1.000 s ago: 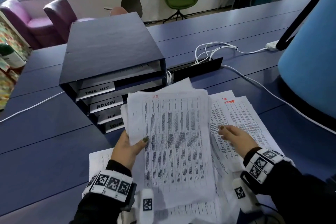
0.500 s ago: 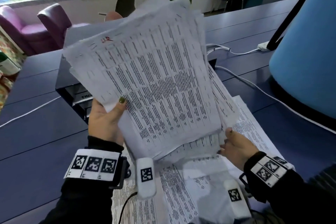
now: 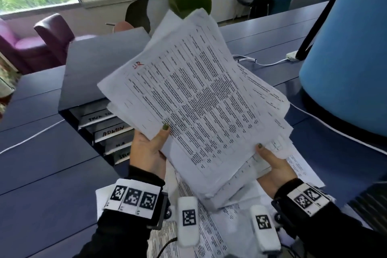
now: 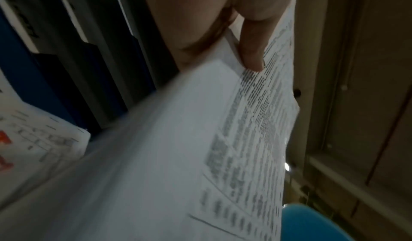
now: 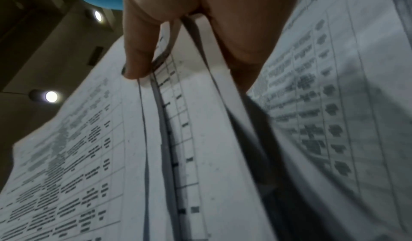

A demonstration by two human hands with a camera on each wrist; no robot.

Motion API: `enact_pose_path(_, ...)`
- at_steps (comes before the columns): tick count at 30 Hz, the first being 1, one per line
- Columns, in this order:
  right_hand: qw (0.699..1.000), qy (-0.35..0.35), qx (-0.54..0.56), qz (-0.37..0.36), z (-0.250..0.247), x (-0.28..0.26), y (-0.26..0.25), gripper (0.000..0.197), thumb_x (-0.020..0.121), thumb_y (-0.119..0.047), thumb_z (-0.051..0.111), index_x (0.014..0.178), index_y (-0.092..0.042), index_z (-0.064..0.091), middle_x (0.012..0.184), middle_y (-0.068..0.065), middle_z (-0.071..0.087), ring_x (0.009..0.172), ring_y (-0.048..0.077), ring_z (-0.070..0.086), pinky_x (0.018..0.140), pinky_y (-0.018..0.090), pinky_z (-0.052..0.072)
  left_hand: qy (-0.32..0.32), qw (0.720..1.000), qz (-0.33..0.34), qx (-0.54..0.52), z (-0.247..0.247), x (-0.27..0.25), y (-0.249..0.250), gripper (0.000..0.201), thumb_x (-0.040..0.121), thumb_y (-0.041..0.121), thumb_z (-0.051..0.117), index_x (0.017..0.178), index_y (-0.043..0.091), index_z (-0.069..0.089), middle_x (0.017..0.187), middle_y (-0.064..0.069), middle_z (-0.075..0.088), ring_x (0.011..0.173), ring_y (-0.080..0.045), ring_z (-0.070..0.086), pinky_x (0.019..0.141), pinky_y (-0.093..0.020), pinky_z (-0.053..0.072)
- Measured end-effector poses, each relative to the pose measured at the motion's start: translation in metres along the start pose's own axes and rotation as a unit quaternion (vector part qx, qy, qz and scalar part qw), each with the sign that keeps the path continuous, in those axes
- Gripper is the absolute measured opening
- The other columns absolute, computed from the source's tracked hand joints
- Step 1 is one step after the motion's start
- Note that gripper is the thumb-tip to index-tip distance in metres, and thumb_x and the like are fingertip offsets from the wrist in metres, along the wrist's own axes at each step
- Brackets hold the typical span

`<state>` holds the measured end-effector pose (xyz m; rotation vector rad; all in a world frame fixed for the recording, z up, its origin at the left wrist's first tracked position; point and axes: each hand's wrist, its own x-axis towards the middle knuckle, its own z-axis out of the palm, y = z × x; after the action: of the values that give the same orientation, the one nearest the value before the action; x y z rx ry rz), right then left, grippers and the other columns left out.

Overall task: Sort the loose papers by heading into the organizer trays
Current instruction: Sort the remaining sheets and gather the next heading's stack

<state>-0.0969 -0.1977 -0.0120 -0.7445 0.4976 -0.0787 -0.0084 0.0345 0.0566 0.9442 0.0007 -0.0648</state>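
A thick stack of printed papers (image 3: 201, 98) is held up off the desk, tilted, its top sheet marked with a red "HR" heading. My left hand (image 3: 149, 148) grips its lower left edge, thumb on top (image 4: 252, 51). My right hand (image 3: 272, 165) grips the lower right corner, thumb over the sheets (image 5: 138, 58). Behind the stack stands the dark organizer (image 3: 94, 69) with labelled trays, "ADMIN" (image 3: 113, 132) readable; the lower labels are partly hidden. More loose sheets (image 3: 211, 234) lie on the desk under my wrists.
The blue desk (image 3: 41, 174) runs left and ahead. A big light-blue lamp shade (image 3: 345, 65) on a dark arm stands at the right. White cables (image 3: 270, 63) cross the desk behind the papers. Armchairs (image 3: 27, 46) line the far wall.
Both hands have lifted the stack from the desk and now hold it up tilted; my right hand went from lying flat on the sheets to gripping the stack's lower right corner.
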Motion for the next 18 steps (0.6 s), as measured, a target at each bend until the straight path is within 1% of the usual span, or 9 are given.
enact_pose_path(2,0.999,0.029,-0.006,-0.023,0.0,-0.001,-0.01,0.042,0.075,-0.02,0.068,0.115,-0.006,0.063,0.111,0.016,0.068,0.097,0.029,0.069,0.069,0.04,0.058,-0.001,1.0,-0.008,0.03,0.001,-0.003,-0.005,0.065,0.06,0.007,0.076,0.122,0.008,0.053,0.111,-0.007,0.067,0.104,-0.03,0.062,0.085,-0.041,0.055)
enact_pose_path(3,0.998,0.043,-0.017,-0.046,-0.003,0.001,-0.016,0.037,0.077,-0.017,0.066,0.112,-0.008,0.064,0.11,0.014,0.069,0.096,0.027,0.069,0.07,0.039,0.058,-0.006,0.999,-0.013,0.04,0.001,-0.005,-0.007,0.063,0.056,0.013,0.081,0.114,0.009,0.057,0.103,-0.005,0.07,0.097,-0.028,0.065,0.079,-0.038,0.057)
enact_pose_path(5,0.99,0.078,-0.046,-0.104,-0.008,0.003,-0.031,0.035,0.074,-0.012,0.069,0.109,-0.014,0.067,0.114,0.011,0.069,0.1,0.025,0.068,0.082,0.041,0.055,-0.03,0.998,-0.018,0.062,-0.001,-0.006,-0.006,0.066,0.046,0.023,0.089,0.105,0.01,0.061,0.095,-0.004,0.073,0.089,-0.022,0.069,0.072,-0.033,0.058)
enact_pose_path(7,0.98,0.101,-0.077,-0.15,-0.011,0.002,-0.047,0.042,0.073,-0.011,0.072,0.114,-0.014,0.066,0.117,0.01,0.067,0.105,0.027,0.065,0.093,0.046,0.049,-0.042,0.996,-0.002,0.073,-0.006,-0.003,-0.001,0.048,0.061,0.014,0.078,0.105,0.011,0.061,0.095,-0.001,0.073,0.085,-0.018,0.069,0.067,-0.032,0.057)
enact_pose_path(10,0.971,0.093,-0.112,-0.191,-0.014,-0.005,-0.072,0.044,0.08,-0.001,0.065,0.124,-0.008,0.059,0.116,0.013,0.067,0.107,0.032,0.064,0.091,0.047,0.05,-0.029,0.997,-0.002,0.069,-0.019,0.01,0.011,0.038,0.076,-0.004,0.059,0.11,0.014,0.059,0.103,-0.002,0.071,0.094,-0.02,0.068,0.075,-0.034,0.058)
enact_pose_path(13,0.948,0.075,-0.161,-0.264,-0.01,-0.008,-0.094,0.047,0.067,-0.008,0.076,0.112,-0.007,0.065,0.105,0.01,0.071,0.103,0.03,0.066,0.08,0.037,0.057,-0.041,0.975,0.005,0.219,-0.031,0.023,0.015,0.037,0.075,-0.011,0.063,0.098,0.018,0.062,0.093,0.002,0.073,0.091,-0.023,0.068,0.072,-0.032,0.058)
enact_pose_path(14,0.937,0.074,-0.18,-0.289,-0.009,-0.008,-0.099,0.049,0.056,-0.017,0.082,0.102,-0.01,0.069,0.098,0.007,0.073,0.099,0.029,0.067,0.076,0.033,0.057,-0.043,0.959,0.014,0.281,-0.034,0.026,0.013,0.038,0.074,-0.011,0.066,0.092,0.022,0.063,0.089,0.004,0.074,0.09,-0.023,0.068,0.074,-0.033,0.056)
enact_pose_path(16,0.915,0.069,-0.232,-0.323,-0.01,-0.005,-0.106,0.052,0.041,-0.036,0.088,0.087,-0.017,0.073,0.09,0.003,0.074,0.094,0.026,0.068,0.079,0.034,0.056,-0.044,0.937,0.018,0.345,-0.039,0.028,0.006,0.042,0.072,-0.011,0.07,0.089,0.027,0.064,0.087,0.006,0.074,0.09,-0.021,0.069,0.08,-0.035,0.054)
enact_pose_path(18,0.905,0.039,-0.258,-0.336,-0.012,-0.003,-0.109,0.044,0.044,-0.037,0.086,0.084,-0.022,0.074,0.089,0.0,0.074,0.091,0.024,0.069,0.082,0.037,0.055,-0.033,0.929,0.018,0.369,-0.043,0.025,-0.001,0.043,0.071,-0.011,0.069,0.095,0.025,0.064,0.089,0.009,0.071,0.085,-0.011,0.069,0.076,-0.026,0.055)
